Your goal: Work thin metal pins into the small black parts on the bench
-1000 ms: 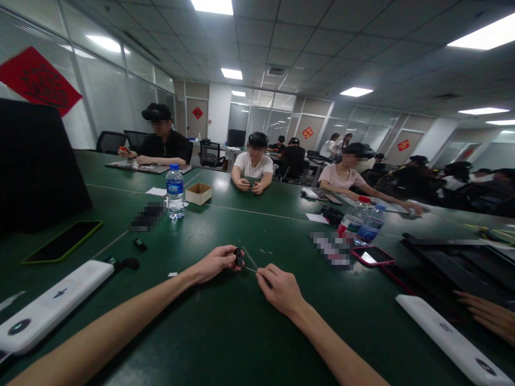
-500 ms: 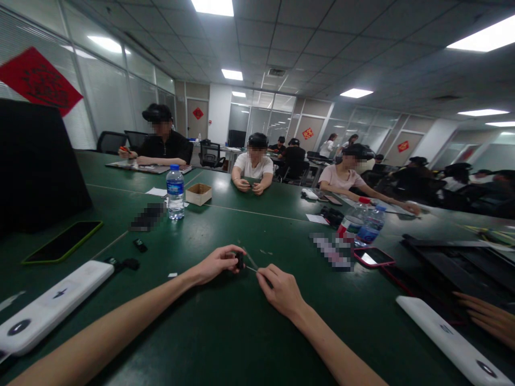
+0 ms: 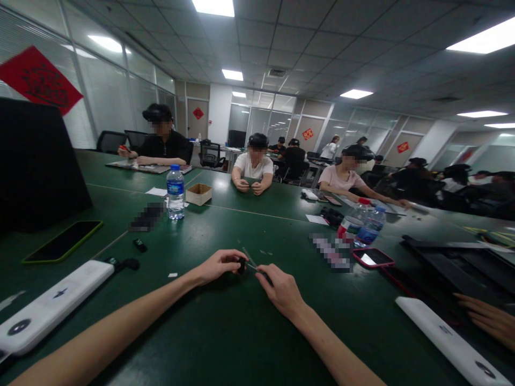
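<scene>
My left hand [image 3: 220, 267] is closed, pinching a small black object [image 3: 241, 265] between thumb and fingers; its exact kind is too small to make out. My right hand [image 3: 279, 289] is closed around a thin metal tool [image 3: 252, 266], whose slender shaft points left at the black object. A second faint, pale line runs beside the shaft, and I cannot tell whether it belongs to the tool. Whether the tip touches the black object is unclear. Both hands are just above the green table [image 3: 225, 327], close together.
Left are a white elongated device [image 3: 56, 305], a green-edged phone [image 3: 64, 241], a water bottle [image 3: 176, 193] and a small open box [image 3: 198, 194]. Right are bottles [image 3: 368, 228], a pink-edged phone [image 3: 373, 257], another white device [image 3: 446, 338] and a neighbour's hand [image 3: 488, 319]. People sit opposite.
The left hand has lowered slightly and the black object has turned and dropped a little. The right hand has shifted its hold slightly on the thin tool.
</scene>
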Available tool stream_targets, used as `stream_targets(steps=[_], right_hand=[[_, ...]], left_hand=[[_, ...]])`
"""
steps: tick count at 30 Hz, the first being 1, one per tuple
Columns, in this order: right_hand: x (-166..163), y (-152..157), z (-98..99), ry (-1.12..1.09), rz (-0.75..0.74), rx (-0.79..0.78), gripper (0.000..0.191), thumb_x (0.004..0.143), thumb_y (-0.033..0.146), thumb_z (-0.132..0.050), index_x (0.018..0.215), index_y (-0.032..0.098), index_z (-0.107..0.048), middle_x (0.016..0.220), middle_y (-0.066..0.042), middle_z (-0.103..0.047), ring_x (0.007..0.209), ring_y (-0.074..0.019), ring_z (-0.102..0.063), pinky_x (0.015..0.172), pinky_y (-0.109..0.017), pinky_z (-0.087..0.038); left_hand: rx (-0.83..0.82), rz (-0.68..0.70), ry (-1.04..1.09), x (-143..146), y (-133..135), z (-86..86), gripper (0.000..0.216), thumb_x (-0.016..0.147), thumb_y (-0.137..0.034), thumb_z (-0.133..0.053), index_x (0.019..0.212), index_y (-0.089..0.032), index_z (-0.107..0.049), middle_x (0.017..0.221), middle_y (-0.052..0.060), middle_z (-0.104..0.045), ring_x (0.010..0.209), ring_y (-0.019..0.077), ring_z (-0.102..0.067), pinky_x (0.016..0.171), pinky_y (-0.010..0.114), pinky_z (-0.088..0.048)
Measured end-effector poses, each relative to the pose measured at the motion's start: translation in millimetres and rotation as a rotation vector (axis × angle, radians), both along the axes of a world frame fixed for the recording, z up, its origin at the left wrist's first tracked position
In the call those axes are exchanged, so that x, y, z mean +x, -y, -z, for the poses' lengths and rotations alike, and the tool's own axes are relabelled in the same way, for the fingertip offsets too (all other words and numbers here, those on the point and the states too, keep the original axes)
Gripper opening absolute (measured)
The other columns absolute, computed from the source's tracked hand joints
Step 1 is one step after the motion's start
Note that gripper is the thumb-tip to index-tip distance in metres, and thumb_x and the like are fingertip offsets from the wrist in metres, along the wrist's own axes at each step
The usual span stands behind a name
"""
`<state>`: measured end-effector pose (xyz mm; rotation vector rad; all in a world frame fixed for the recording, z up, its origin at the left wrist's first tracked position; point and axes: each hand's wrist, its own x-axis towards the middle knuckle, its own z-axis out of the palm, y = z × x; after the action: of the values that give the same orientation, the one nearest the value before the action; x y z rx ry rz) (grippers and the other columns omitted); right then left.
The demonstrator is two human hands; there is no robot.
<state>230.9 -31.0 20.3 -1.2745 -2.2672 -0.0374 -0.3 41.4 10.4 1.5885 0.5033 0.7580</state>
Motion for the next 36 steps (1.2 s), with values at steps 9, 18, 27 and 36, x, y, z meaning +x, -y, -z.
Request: stream_targets(steps=[9, 18, 27, 36], right_hand=[[0.1, 0.9, -2.0, -0.037, -0.045, -0.038, 0.029, 0.097, 0.033, -0.039, 0.109, 0.018, -0.061, 0.094, -0.006, -0.067, 0.076, -0.0131, -0.063, 0.067, -0.025, -0.05], [1.1, -2.0, 3.3, -0.051, -0.049, -0.001, 0.028, 0.097, 0.03, -0.04, 0.108, 0.018, -0.062, 0.1, -0.007, -0.069, 0.083, -0.0156, -0.066, 0.071, -0.026, -0.051], [-0.8, 0.3, -2.2, -0.037, -0.051, -0.04, 0.031, 0.098, 0.031, -0.034, 0.109, 0.017, -0.061, 0.094, -0.006, -0.068, 0.075, -0.0143, -0.064, 0.063, -0.026, -0.05], [-5.0, 3.3, -2.5, -0.028, 0.009, -0.057, 0.027, 0.089, 0.025, -0.049, 0.114, 0.018, -0.049, 0.096, -0.006, -0.061, 0.065, -0.0124, -0.059, 0.054, -0.024, -0.047]], left_hand=[[0.013, 0.016, -0.016, -0.1, 1.3, -2.5, 0.034, 0.083, -0.027, -0.062, 0.115, -0.016, -0.062, 0.098, 0.007, -0.064, 0.086, 0.0166, -0.057, 0.078, 0.03, -0.045], [0.023, 0.032, -0.026, -0.1, 0.3, 0.1, 0.036, 0.084, -0.029, -0.061, 0.118, -0.016, -0.061, 0.097, 0.006, -0.064, 0.085, 0.0154, -0.056, 0.078, 0.029, -0.044], [0.029, 0.043, -0.053, -1.1, 1.1, -2.2, 0.037, 0.086, -0.029, -0.059, 0.121, -0.018, -0.06, 0.103, 0.007, -0.063, 0.089, 0.0161, -0.055, 0.08, 0.03, -0.044], [0.053, 0.039, -0.067, -0.4, 0.5, -2.1, 0.037, 0.085, -0.03, -0.059, 0.12, -0.018, -0.061, 0.105, 0.007, -0.063, 0.088, 0.0161, -0.055, 0.079, 0.029, -0.044]])
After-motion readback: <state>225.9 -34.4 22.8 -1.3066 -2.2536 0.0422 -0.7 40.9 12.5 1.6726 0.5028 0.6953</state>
